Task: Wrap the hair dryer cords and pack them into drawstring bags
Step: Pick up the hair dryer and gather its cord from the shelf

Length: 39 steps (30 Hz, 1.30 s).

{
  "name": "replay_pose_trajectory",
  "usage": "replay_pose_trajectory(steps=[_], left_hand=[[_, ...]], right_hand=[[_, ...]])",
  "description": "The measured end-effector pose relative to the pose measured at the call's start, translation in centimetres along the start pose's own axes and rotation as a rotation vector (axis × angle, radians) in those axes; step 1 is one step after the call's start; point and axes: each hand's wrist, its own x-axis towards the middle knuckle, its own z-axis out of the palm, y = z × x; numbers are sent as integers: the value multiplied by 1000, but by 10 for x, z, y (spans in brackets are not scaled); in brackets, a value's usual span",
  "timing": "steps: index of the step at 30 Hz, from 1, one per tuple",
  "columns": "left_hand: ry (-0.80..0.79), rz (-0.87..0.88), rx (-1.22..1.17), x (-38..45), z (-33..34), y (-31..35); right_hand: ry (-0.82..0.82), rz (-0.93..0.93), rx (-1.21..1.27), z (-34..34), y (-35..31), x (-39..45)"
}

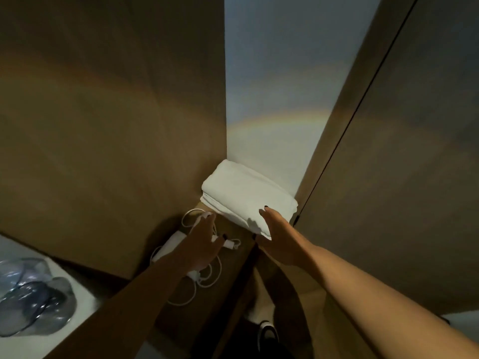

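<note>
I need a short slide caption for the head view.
Left hand reaches white cords while right hand touches folded white linen.

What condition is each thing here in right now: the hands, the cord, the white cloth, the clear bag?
Left hand: fingers spread, reaching over the cord, no clear grip.
Right hand: open, flat against the folded cloth.
White cord: loose, unwrapped loops on the shelf.
White hair dryer: lying down, partly hidden by the arm.
Folded cloth: neatly folded, stacked.
Clear plastic bag: crumpled, lying apart.

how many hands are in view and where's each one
2. The left hand reaches over the white cords on the wooden shelf; the right hand rests against the front edge of the folded white linen.
</note>
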Motion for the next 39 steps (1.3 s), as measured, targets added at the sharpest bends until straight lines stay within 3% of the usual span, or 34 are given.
replay_pose_trajectory(steps=[12,20,27,35,39], left_hand=[[60,-257,-177,83,30,10],[-21,-350,-85,141,68,-43],[-44,-365,-5,217,112,-127],[-121,-146,170,271,180,-194],[-177,10,458,287,194,-208]], right_hand=[[-224,-52,90,-24,60,121],[-304,-26,134,0,89,180],[-315,-14,185,70,118,237],[-344,-18,250,136,150,281],[-340,-13,290,157,165,293]])
